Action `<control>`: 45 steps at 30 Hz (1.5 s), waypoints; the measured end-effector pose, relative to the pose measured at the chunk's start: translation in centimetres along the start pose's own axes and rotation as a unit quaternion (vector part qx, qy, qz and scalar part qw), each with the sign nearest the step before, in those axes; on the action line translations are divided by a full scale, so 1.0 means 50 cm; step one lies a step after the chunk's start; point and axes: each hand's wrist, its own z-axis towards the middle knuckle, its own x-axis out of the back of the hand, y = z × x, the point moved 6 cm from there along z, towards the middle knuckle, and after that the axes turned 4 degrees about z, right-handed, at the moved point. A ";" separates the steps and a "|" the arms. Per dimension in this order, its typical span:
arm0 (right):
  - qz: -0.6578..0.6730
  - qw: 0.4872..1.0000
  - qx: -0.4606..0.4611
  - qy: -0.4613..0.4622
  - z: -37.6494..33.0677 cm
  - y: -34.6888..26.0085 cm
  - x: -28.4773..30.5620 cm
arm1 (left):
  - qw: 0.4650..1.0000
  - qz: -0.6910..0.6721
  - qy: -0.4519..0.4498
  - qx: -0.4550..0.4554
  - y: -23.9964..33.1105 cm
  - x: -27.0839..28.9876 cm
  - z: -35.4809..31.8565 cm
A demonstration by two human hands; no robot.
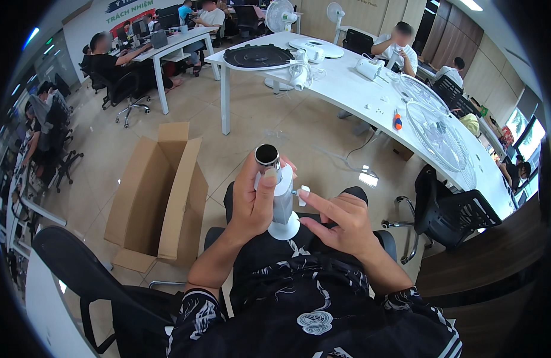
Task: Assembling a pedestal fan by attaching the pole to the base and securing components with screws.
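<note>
My left hand (255, 194) is closed round a fan stand's pole, a shiny metal tube (267, 155) in a white collar. The tube's open end points up toward me. Below the hand, a grey-white section (282, 210) runs down to a flared white end (285, 229) above my lap. A white knob (303, 196) on a short metal screw sticks out of the pole's right side. My right hand (340, 221) touches this knob with the index fingertip. Its thumb is apart, lower down, near the flared end, and the other fingers curl inward.
An open cardboard box (159, 200) stands on the floor to the left. On the white table (341, 98) ahead lie fan grilles (437, 140), a black round part (259, 56), a fan motor (300, 71) and a screwdriver (398, 121). Office chairs (448, 206) flank me; people sit farther off.
</note>
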 end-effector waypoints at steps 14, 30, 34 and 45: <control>0.185 0.935 -0.294 -0.069 0.015 0.104 -0.053 | 1.000 -0.022 0.003 0.011 -0.001 -0.004 -0.005; 0.247 0.946 -0.153 0.146 0.005 0.036 -0.032 | 1.000 -0.003 0.000 0.008 -0.001 -0.004 -0.010; 0.346 0.880 -0.278 0.169 -0.015 0.051 -0.061 | 1.000 -0.002 -0.010 0.013 0.000 -0.010 -0.011; 0.256 0.921 -0.234 0.178 -0.035 0.019 -0.025 | 1.000 -0.017 -0.003 0.012 0.000 0.001 -0.003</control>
